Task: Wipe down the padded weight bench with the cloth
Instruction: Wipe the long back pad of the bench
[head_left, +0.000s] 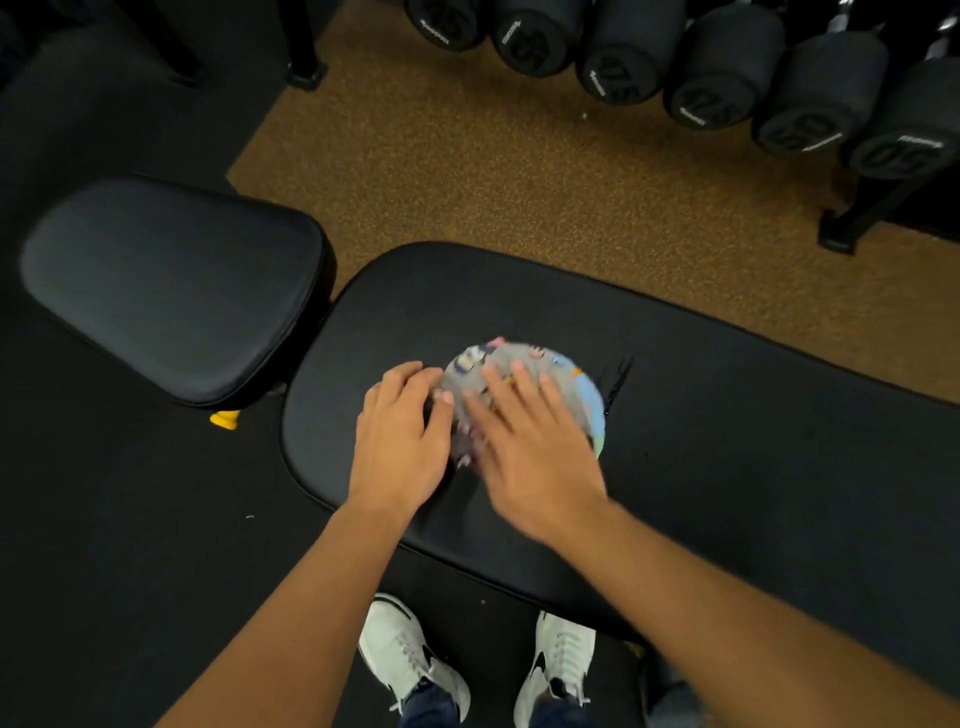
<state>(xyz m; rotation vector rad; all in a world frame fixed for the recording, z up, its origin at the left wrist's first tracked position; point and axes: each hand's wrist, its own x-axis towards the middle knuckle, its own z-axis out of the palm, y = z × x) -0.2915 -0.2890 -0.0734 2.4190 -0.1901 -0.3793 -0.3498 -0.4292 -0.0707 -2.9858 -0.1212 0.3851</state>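
on the bench (701, 467), both hands' flat fingers (524, 384) press the cloth (587, 400).

Both bare forearms reach forward from the near edge, the left hand (400, 436) flat with fingers slightly bent, the right hand (535, 441) just beside it, palm down, fingers spread straight.

Two black padded sections make up the desk: a small seat pad (171, 291) at nine o'clock and one long back pad (701, 452) at centre. One patterned cloth (524, 364) lies under two hands. Seven dumbbell ends (722, 78) line twelve to two o'clock. Two white shoes (410, 654) stand at six o'clock.
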